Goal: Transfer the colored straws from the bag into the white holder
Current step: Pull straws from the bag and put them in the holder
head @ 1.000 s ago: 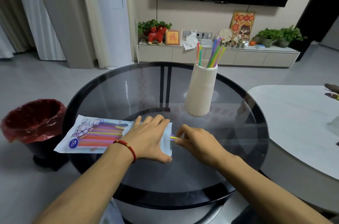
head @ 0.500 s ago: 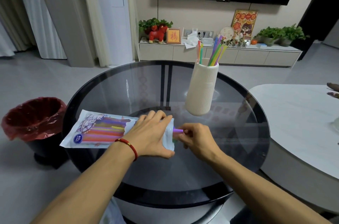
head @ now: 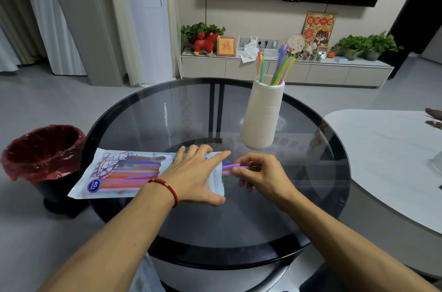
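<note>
Straw bag (head: 124, 173) flat on the round glass tabletop (head: 311, 148), left end near the dark rim, open mouth facing right. Left hand (head: 193, 175) spread wide, fingers straight, pressing the bag's right end down. Right hand (head: 259, 175) just beside that mouth, fingertips pinching a purple straw (head: 230, 167) partly out of the bag. White holder (head: 264, 115) upright beyond the right hand, apart from it, with colored straws (head: 278, 68) fanned above its rim. Bare glass between hands and holder, and toward the near edge. Red-lined bin (head: 43, 150) on the floor left of the tabletop; white table (head: 387, 148) close on the right.
</note>
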The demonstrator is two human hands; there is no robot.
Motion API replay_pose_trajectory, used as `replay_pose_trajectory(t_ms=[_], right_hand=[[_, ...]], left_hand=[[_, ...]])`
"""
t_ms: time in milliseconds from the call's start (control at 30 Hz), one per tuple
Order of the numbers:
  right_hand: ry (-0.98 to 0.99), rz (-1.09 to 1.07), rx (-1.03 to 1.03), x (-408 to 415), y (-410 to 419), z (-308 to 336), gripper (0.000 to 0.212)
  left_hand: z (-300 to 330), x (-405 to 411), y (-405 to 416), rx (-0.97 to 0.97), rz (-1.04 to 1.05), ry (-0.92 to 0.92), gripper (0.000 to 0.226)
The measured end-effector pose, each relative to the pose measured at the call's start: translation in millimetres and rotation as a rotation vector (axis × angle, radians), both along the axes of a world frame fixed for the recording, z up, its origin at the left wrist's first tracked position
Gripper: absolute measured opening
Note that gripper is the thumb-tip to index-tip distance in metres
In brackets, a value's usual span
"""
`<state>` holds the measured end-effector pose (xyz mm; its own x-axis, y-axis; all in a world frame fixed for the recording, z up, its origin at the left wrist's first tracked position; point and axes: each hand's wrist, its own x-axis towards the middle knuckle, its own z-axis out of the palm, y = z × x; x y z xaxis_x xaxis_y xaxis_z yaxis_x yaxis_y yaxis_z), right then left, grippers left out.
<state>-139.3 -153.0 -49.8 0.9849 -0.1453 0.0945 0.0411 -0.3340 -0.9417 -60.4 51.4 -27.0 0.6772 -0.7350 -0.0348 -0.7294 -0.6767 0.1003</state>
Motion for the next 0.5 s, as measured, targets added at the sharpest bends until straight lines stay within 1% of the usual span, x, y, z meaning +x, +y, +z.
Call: replay_pose_trajectory(t_ms=[167, 233, 333, 400, 433, 500], right_hand=[[0.091, 0.016, 0.185, -4.7, -21.7, 4.0, 0.012], [0.134, 0.010, 0.283, -7.1, -29.1, 4.8, 0.016], [0.165, -0.009, 0.409, -9.3, -43.4, 9.3, 0.024], [0.173, -0.017, 0.495, -11.1, -56.9, 14.1, 0.029], [0.172, -0.018, 0.542, -12.2, -64.2, 16.4, 0.028], [0.169, -0.023, 0.639, -15.4, -75.9, 21.6, 0.019]], left_hand=[[-3.9, 1.3, 2.1, 0.053, 0.050, 0.096, 0.104], [-2.0, 1.8, -1.3, 0.052, 0.082, 0.130, 0.097], [-1.3, 2.9, -5.2, 0.002, 0.089, 0.069, 0.070], [-2.6, 4.0, -5.8, -0.040, 0.091, 0.034, 0.055], [-2.9, 4.8, -5.9, -0.053, 0.095, 0.025, 0.049], [-3.5, 5.7, -7.1, -0.060, 0.095, 0.011, 0.040]])
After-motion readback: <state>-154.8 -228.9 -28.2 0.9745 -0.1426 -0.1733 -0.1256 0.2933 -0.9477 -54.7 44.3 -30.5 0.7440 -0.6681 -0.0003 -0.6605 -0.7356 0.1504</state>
